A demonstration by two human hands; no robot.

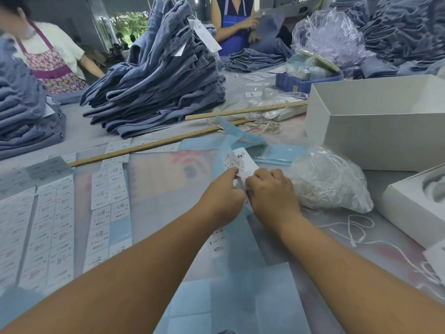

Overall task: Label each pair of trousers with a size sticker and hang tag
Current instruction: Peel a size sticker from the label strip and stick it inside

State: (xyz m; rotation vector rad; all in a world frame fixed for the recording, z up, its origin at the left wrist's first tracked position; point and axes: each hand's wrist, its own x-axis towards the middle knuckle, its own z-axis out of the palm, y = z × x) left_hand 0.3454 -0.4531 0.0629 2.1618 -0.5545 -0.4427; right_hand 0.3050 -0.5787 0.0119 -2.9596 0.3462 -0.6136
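Note:
A strip of white size stickers (237, 160) on pale blue backing paper rises from between my hands at the middle of the table. My left hand (222, 196) pinches the strip at its left edge. My right hand (272, 194) grips it from the right, fingers curled, right beside the left. Sheets of printed size stickers (57, 225) cover the table at the left. A tall stack of folded blue trousers (159, 85) with white hang tags (207, 37) stands beyond.
Two long wooden rulers (149, 145) lie across the table. A clear bag of white tag strings (325, 182) sits right of my hands, with white cardboard boxes (375, 131) behind it. Loose string (356, 227) trails at the right. Two people stand at the far side.

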